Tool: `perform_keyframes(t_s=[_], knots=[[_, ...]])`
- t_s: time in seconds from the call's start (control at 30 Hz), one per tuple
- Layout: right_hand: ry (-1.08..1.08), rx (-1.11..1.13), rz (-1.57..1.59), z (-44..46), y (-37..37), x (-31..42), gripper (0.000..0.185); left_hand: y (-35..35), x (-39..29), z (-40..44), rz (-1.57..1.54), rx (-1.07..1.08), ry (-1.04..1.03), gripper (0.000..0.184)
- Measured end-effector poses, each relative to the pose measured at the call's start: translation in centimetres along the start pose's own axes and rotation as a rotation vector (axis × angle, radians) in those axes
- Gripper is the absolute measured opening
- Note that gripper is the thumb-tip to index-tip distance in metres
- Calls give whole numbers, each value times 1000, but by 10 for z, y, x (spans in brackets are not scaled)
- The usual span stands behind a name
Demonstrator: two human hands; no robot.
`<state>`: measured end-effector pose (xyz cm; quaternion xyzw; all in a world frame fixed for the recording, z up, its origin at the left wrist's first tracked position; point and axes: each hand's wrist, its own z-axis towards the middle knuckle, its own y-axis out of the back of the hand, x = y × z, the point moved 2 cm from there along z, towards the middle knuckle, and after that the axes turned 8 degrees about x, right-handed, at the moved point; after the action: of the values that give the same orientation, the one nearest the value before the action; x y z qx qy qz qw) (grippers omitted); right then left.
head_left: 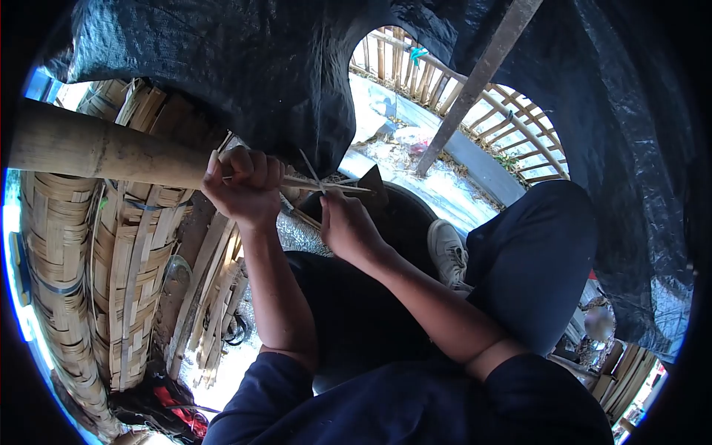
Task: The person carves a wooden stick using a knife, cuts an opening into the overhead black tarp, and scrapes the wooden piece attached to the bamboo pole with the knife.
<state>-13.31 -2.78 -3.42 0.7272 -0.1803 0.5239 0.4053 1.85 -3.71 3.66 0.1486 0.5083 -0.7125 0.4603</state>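
My left hand [248,185] is closed around a thin pale strip [337,187], whose pointed end sticks out to the right. Just beside the fist, on its left, is the end of a thick bamboo pole [111,152]. To the right, my right hand [348,226] is closed in a pinch on a narrow blade-like piece [309,165] that slants up to the left and crosses the strip. Whether that piece is metal or bamboo, I cannot tell. A dark triangular piece [373,187] stands just beyond the strip's tip.
Rolled woven bamboo [55,252] and split slats [215,297] stand at the left. Black sheeting [222,67] hangs above and at the right. A slanting bar [478,85] crosses the opening before a bamboo fence [437,81]. My shoe [446,252] is at centre right.
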Motion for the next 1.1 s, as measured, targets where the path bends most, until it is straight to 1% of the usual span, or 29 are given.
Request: perform_keyframes(t_s=[0.07, 0.1, 0.2, 0.23, 0.27, 0.3, 0.33, 0.37, 0.4, 0.47, 0.5, 0.57, 0.6, 0.67, 0.7, 0.8, 0.83, 0.9, 0.97, 1.0, 1.03, 1.1], knots=[[-112, -52, -85, 4, -11, -47, 22, -3, -1, 0, 18, 45, 5, 46], [-133, -54, -86, 4, -15, -75, 24, -4, 0, 0, 18, 49, 4, 46], [-147, -37, -139, 1, -14, -89, 25, -4, -1, 2, 36, 59, -5, 46], [-101, -57, -113, 3, -13, -65, 25, -3, -2, 3, 42, 28, -6, 46], [-107, -51, -111, 1, -10, -43, 25, -2, -2, 0, 47, -9, -3, 46], [-76, -6, -41, -1, -3, -12, 25, 2, -3, -2, 46, -18, 3, 46], [-45, 36, 29, -3, 0, 3, 25, 8, -4, -3, 4, -16, 8, 47], [-84, 42, 69, -2, -3, -1, 25, 12, -5, -1, -37, -8, 7, 47], [-83, 38, 67, 0, -10, -22, 25, 12, -6, -1, -39, -4, 7, 47], [-130, -62, -38, 4, -25, -86, 26, 12, -7, -1, 17, -14, -4, 47], [-126, -67, -38, 1, -28, -108, 26, 10, -6, -1, 17, -8, -6, 47], [-275, -41, -68, -3, -33, -139, 27, 11, -3, 0, 24, -63, -7, 46], [-274, -42, -65, -1, -33, -125, 27, 10, -4, 2, 26, -61, -5, 46], [-147, -109, 33, -1, -31, -66, 25, 9, -6, 3, 56, -143, -10, 45], [-94, -115, -2, 2, -30, -52, 23, 12, -8, 4, 70, -194, -12, 44], [-35, -107, -3, 9, -27, -75, 22, 20, -9, 4, 58, -234, -32, 43], [-18, -136, 59, 11, -27, -80, 22, 20, -9, 6, 56, -228, -35, 43], [-8, -141, 32, 16, -31, -82, 23, 23, -10, 6, 104, -305, -51, 42], [-9, -143, 8, 14, -32, -79, 24, 27, -12, 5, 81, -339, -54, 42], [-56, -111, -25, 16, -31, -76, 26, 28, -13, 5, 60, -369, -63, 42], [-100, -80, -60, 19, -28, -73, 28, 29, -13, 6, 59, -365, -67, 42], [-102, -74, -74, 22, -25, -68, 29, 27, -12, 4, 98, -253, -54, 42]])
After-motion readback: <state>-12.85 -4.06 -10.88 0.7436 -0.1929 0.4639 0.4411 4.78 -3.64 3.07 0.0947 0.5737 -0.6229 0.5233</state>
